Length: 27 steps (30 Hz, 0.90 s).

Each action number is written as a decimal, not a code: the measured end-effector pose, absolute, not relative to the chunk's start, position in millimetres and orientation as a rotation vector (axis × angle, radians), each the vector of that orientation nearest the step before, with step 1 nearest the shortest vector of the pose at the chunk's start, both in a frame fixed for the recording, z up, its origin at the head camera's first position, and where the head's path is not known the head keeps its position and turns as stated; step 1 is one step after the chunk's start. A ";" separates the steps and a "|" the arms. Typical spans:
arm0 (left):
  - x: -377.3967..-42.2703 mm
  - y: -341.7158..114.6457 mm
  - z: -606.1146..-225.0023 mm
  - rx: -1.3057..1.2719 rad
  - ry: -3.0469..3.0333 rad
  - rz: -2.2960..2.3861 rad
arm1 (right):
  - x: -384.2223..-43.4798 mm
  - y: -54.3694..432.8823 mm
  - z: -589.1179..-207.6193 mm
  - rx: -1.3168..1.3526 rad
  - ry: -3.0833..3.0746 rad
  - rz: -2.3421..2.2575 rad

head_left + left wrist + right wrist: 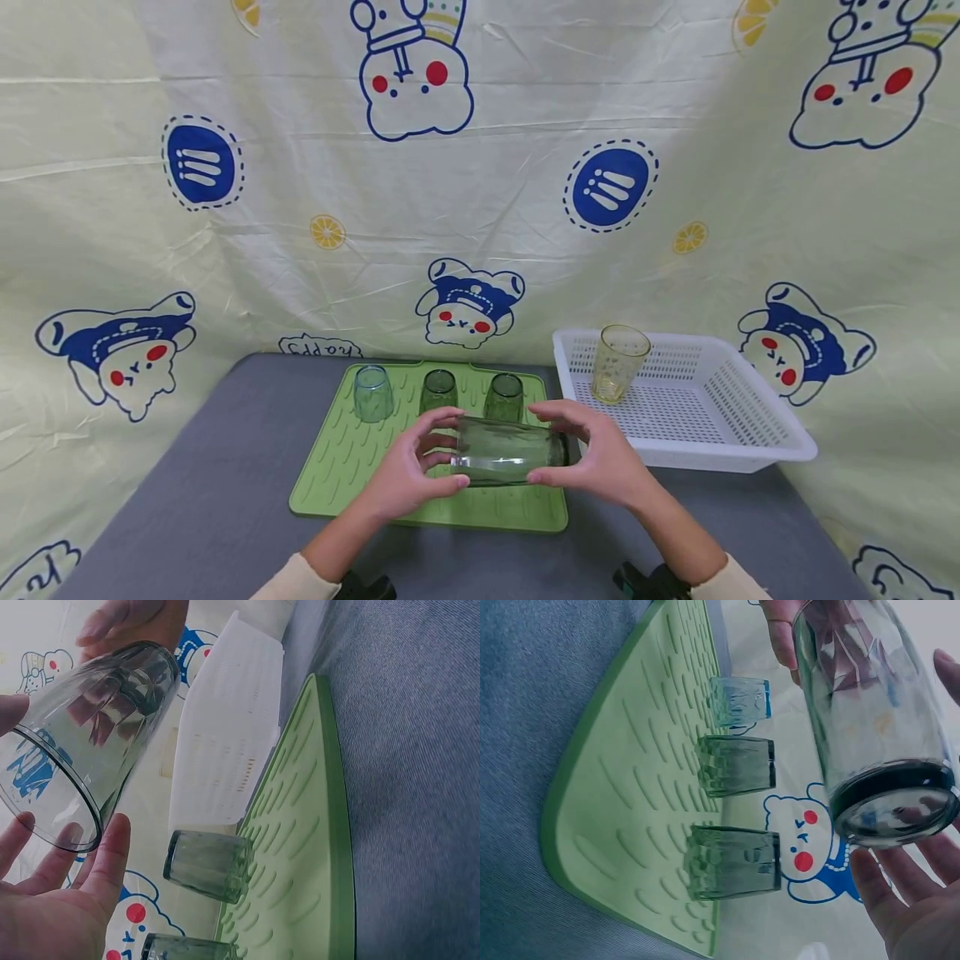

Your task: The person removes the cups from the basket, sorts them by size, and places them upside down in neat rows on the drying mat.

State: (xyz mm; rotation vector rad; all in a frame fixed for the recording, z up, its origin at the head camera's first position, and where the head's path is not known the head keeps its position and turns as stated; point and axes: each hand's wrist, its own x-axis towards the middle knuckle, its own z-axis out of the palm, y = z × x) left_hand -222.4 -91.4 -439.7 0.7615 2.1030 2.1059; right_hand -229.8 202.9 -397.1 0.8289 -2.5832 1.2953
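Observation:
A tall greenish clear drinking glass [506,454] lies sideways in the air above the green drying mat [337,475]. My left hand [405,471] holds its open rim end, thumb below and fingers above in the head view. At the thick dark base end, my right hand [600,458] grips with thumb and fingers spread around it. Behind, in a row on the mat, stand a bluish glass [372,394] and two short dark green glasses, one in the middle [438,390] and one on the right [739,862].
A white perforated plastic basket [750,454] stands right of the mat, with a yellowish glass [621,364] upright at its left side. Grey cloth [225,500] covers the table. A patterned curtain [495,200] hangs right behind the table.

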 end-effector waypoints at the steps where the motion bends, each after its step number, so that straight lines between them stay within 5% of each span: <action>1: -222.4 -92.8 -439.6 0.759 2.100 2.109 | -230.1 203.5 -399.2 0.832 -2.572 1.337; 27: -220.6 -111.9 -440.4 0.866 1.996 2.186 | -231.7 200.5 -427.2 0.940 -2.287 2.013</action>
